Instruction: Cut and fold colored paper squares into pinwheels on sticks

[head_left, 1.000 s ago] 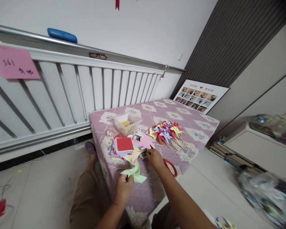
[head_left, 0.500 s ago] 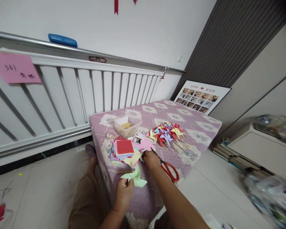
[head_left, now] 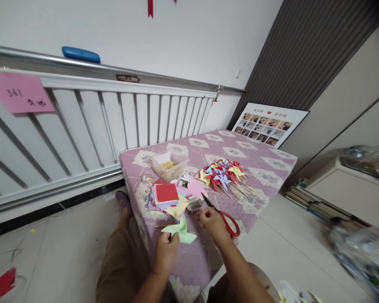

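Centrally, our left hand [head_left: 166, 252] pinches the green pinwheel [head_left: 179, 229] at the table's [head_left: 271, 168] near edge; our right hand [head_left: 213, 219] — fingers curled, contents unclear — hovers at its 3 o'clock, red scissors [head_left: 229, 221] beside. Step: likely pinning — next needs alignment.

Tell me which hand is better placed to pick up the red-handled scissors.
Right. The right hand lies on the table right beside the red-handled scissors, with nothing visibly held. The left hand is farther away and its fingers pinch the green paper pinwheel.
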`<control>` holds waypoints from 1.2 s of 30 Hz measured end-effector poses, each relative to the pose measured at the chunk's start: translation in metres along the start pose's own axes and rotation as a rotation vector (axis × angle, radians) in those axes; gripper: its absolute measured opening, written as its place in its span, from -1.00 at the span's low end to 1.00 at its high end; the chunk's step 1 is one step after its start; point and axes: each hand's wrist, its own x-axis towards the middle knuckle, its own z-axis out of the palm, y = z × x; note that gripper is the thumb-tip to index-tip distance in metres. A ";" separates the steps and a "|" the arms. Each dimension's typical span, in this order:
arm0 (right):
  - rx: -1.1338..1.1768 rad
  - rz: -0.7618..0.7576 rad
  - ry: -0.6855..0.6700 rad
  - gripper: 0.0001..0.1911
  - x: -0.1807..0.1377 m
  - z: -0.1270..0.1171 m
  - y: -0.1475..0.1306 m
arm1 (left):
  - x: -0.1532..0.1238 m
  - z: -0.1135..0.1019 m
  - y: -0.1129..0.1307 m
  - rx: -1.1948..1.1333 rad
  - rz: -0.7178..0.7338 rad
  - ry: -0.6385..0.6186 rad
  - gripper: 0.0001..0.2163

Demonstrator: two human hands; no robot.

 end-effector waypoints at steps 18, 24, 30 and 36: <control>0.585 0.175 -0.167 -0.66 -0.090 0.000 0.000 | 0.004 -0.005 -0.005 -0.131 -0.137 -0.057 -0.81; 0.648 0.165 -0.184 -0.58 -0.094 -0.007 -0.016 | 0.000 -0.006 -0.001 -0.180 -0.155 -0.102 -0.80; 0.656 0.130 -0.197 -0.61 -0.098 -0.004 -0.018 | -0.007 -0.008 0.005 -0.151 -0.156 -0.125 -0.82; 0.563 0.094 -0.247 -0.70 -0.102 0.005 -0.020 | -0.009 -0.009 0.004 -0.094 -0.150 -0.172 -0.85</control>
